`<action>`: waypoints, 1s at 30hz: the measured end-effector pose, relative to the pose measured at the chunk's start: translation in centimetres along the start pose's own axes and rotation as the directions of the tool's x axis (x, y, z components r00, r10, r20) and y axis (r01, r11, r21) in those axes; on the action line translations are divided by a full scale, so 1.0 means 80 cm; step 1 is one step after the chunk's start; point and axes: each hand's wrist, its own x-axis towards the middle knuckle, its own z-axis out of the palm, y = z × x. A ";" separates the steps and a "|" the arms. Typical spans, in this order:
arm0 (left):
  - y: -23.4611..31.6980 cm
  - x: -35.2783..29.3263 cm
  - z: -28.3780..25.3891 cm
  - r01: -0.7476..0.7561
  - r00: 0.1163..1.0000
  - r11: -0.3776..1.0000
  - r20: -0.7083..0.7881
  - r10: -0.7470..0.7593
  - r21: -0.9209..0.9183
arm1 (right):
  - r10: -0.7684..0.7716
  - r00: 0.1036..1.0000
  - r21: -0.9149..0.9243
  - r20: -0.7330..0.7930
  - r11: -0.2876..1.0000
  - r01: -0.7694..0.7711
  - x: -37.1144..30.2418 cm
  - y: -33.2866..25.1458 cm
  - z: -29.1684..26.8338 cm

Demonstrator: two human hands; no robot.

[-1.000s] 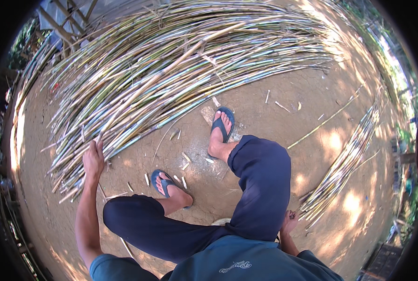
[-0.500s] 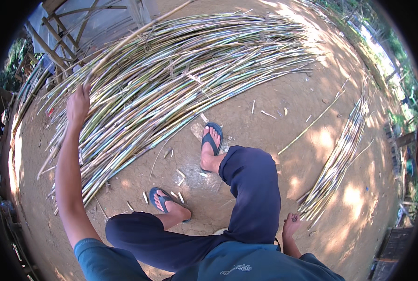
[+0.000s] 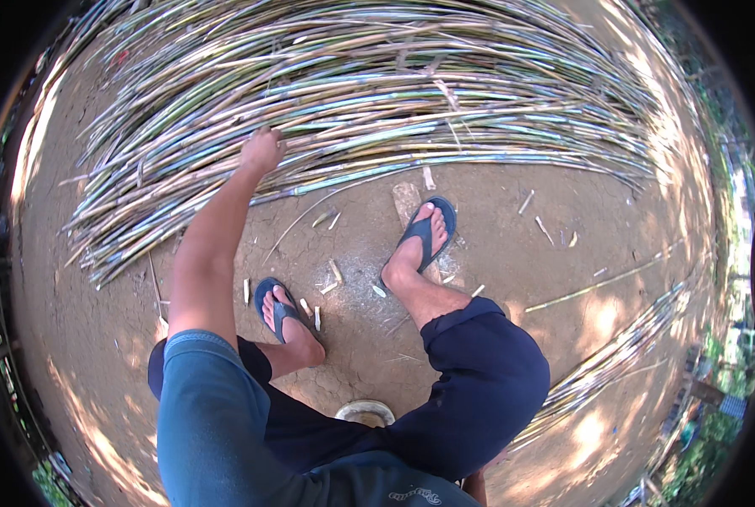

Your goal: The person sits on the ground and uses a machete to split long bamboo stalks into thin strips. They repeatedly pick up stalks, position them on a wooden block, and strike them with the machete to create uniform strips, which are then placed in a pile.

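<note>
Ahead, left hand [image 3: 264,150]: over piled sticks [image 3: 352,139], fingers curled, grip unclear.
Right hand [image 3: 496,460]: mostly hidden, fingers unclear.
Bowl-like rim [image 3: 365,403]: between thighs [image 3: 470,397], contents unclear.

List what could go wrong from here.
Snagging: the left hand is at a pile of overlapping poles; pulling one out could drag or roll its neighbours.
Exposed toes: the open sandals leave them bare, so a dropped pole might hurt them.
Footing: short cut pieces lie close to the left sandal and could slip or jab underfoot.
</note>
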 end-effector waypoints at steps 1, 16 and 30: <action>-0.024 -0.018 0.034 0.081 0.993 0.996 0.087 -0.083 0.026 | -0.003 1.000 0.004 -0.002 1.000 0.003 -0.003 0.007 -0.002; -0.013 -0.107 -0.079 -0.273 0.936 0.962 -0.237 0.260 -0.026 | -0.087 0.996 0.035 0.023 0.996 0.086 -0.002 0.002 0.020; -0.041 -0.323 -0.274 -0.053 0.927 0.928 -0.327 0.183 0.370 | -0.149 0.984 0.058 -0.095 0.986 0.155 0.060 0.022 -0.021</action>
